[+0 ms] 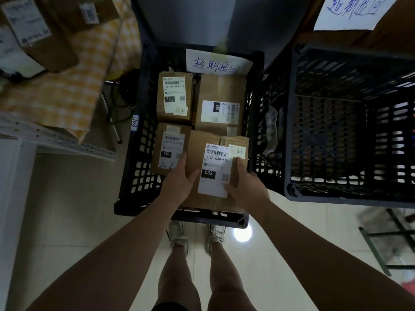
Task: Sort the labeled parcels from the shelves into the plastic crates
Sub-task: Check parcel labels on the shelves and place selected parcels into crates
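A second black crate [336,196] stands just right of the middle crate [141,158] and fills the right of the view; it holds no parcels that can be seen. The middle crate, also black plastic with slotted walls, sits on the tiled floor in front of the person's shoes [177,236].

Left of the middle crate and higher up is a yellow checked cloth [74,86] with labeled cardboard boxes [45,34] on it.

Inside the middle crate are four brown parcels. The one being handled [197,151] is at the near right corner, with its near edge over the crate's near rim. It overlaps the parcel marked 150 [168,149] at the near left. Whether it already rests on the crate's bottom cannot be told. Its white label [215,169] reads 032-038-E01. The parcel marked 220 [221,90] lies at the far right, and the one marked 15H [174,97] at the far left.

A white paper sign [215,63] with blue handwriting hangs on the middle crate's far wall.

The left hand [179,180] grips the handled parcel's left edge, with the thumb on top and the fingers wrapped round the side. The right hand [247,189] holds the right edge, with the thumb pressed on the label.

A small yellow note [237,151] is stuck to that parcel beside the label.
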Demonstrator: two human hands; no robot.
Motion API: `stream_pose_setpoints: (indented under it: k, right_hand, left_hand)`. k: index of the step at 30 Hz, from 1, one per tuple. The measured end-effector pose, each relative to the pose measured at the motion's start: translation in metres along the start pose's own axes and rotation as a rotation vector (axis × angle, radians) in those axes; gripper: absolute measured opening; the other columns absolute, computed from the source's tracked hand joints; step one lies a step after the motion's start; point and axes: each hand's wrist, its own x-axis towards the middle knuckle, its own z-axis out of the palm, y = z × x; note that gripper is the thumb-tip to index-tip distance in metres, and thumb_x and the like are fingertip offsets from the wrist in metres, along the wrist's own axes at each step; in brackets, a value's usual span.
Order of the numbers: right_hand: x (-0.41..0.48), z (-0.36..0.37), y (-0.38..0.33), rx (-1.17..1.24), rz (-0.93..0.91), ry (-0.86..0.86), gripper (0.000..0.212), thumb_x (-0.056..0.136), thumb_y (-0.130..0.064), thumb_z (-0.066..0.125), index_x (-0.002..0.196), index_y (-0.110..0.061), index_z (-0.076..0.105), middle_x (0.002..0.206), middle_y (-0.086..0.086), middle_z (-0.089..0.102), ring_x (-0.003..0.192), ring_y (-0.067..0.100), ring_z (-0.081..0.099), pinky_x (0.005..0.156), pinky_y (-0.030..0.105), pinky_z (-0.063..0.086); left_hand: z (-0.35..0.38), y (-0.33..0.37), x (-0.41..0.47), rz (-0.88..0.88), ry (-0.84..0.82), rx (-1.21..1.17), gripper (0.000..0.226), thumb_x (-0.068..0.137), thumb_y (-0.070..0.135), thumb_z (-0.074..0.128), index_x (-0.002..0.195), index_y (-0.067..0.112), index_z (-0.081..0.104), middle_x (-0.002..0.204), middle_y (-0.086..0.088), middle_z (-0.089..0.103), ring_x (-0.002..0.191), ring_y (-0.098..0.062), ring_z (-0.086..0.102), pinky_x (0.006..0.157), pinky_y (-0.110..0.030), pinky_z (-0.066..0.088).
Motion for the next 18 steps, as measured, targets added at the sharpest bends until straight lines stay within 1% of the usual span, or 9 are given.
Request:
stream_pose_setpoints:
  k: [3, 5, 7, 9, 10, 12, 15, 16, 18]
  right_hand:
    - [0.003, 0.012, 0.001, -0.137, -0.002, -0.023, 0.079, 0.094, -0.032, 0.055, 0.152, -0.025, 0.001, 0.134, 0.020, 0.038, 0.119, 0.033, 0.046, 0.088, 0.040, 0.047]
    - [-0.001, 0.020, 0.004, -0.276, -0.049, 0.001, 0.078, 0.095, -0.035, 0.053, 0.153, -0.021, 0.003, 0.138, 0.019, 0.035, 0.125, 0.033, 0.040, 0.096, 0.041, 0.043]
    - [-0.002, 0.029, 0.013, -0.482, -0.142, 0.159, 0.081, 0.087, -0.048, 0.062, 0.151, -0.018, 0.023, 0.135, 0.017, 0.044, 0.122, 0.033, 0.046, 0.101, 0.044, 0.040]
    - [0.002, 0.038, 0.024, -0.542, -0.226, 0.302, 0.080, 0.075, -0.054, 0.069, 0.140, -0.013, 0.047, 0.135, 0.016, 0.052, 0.123, 0.036, 0.051, 0.105, 0.052, 0.036]
    - [0.003, 0.040, 0.029, -0.534, -0.277, 0.328, 0.077, 0.076, -0.054, 0.066, 0.138, -0.011, 0.050, 0.139, 0.016, 0.051, 0.127, 0.038, 0.049, 0.108, 0.056, 0.029]
    - [0.003, 0.045, 0.037, -0.526, -0.333, 0.312, 0.072, 0.085, -0.053, 0.052, 0.141, -0.008, 0.046, 0.147, 0.013, 0.044, 0.134, 0.038, 0.041, 0.110, 0.058, 0.018]
    - [0.003, 0.047, 0.039, -0.496, -0.297, 0.228, 0.072, 0.087, -0.052, 0.046, 0.145, -0.010, 0.038, 0.153, 0.010, 0.036, 0.138, 0.039, 0.035, 0.110, 0.057, 0.016]
    - [0.002, 0.046, 0.038, -0.479, -0.289, 0.199, 0.073, 0.088, -0.051, 0.046, 0.148, -0.011, 0.033, 0.155, 0.009, 0.031, 0.140, 0.039, 0.030, 0.111, 0.056, 0.013]
    - [0.000, 0.041, 0.034, -0.459, -0.270, 0.139, 0.071, 0.096, -0.047, 0.039, 0.154, -0.015, 0.014, 0.162, 0.005, 0.008, 0.147, 0.036, 0.009, 0.115, 0.053, 0.002]
  left_hand:
    - [0.006, -0.012, 0.006, -0.013, -0.077, -0.055, 0.082, 0.095, 0.025, 0.057, 0.153, 0.025, 0.000, 0.159, -0.005, 0.018, 0.143, -0.023, 0.027, 0.116, -0.038, 0.025]
    - [0.008, -0.020, 0.007, 0.016, -0.082, -0.044, 0.085, 0.095, 0.020, 0.057, 0.153, 0.028, -0.005, 0.160, -0.005, 0.013, 0.144, -0.021, 0.023, 0.116, -0.037, 0.022]
    - [0.008, -0.025, 0.007, 0.069, -0.056, -0.006, 0.083, 0.096, 0.017, 0.056, 0.152, 0.029, -0.003, 0.161, -0.003, 0.008, 0.145, -0.019, 0.018, 0.115, -0.033, 0.017]
    - [0.007, -0.030, 0.008, 0.145, -0.064, 0.069, 0.083, 0.095, 0.022, 0.058, 0.153, 0.029, -0.001, 0.161, -0.004, 0.006, 0.146, -0.019, 0.012, 0.115, -0.031, 0.013]
    - [0.006, -0.032, 0.008, 0.171, -0.089, 0.140, 0.087, 0.093, 0.029, 0.060, 0.152, 0.030, -0.002, 0.161, -0.006, 0.005, 0.147, -0.021, 0.010, 0.116, -0.036, 0.014]
    - [0.008, -0.032, 0.007, 0.189, -0.117, 0.361, 0.097, 0.087, 0.045, 0.063, 0.152, 0.032, -0.008, 0.161, -0.009, -0.003, 0.146, -0.030, 0.010, 0.115, -0.047, 0.020]
    - [0.013, -0.028, 0.006, 0.175, -0.072, 0.653, 0.102, 0.085, 0.060, 0.056, 0.150, 0.030, -0.016, 0.160, -0.012, -0.013, 0.144, -0.038, 0.012, 0.111, -0.052, 0.025]
    - [0.014, -0.026, 0.006, 0.170, -0.057, 0.713, 0.102, 0.085, 0.063, 0.053, 0.150, 0.030, -0.017, 0.159, -0.013, -0.014, 0.144, -0.038, 0.011, 0.112, -0.052, 0.025]
    - [0.013, -0.023, 0.006, 0.162, -0.042, 0.811, 0.101, 0.085, 0.066, 0.049, 0.150, 0.028, -0.019, 0.159, -0.014, -0.012, 0.144, -0.038, 0.009, 0.113, -0.051, 0.021]
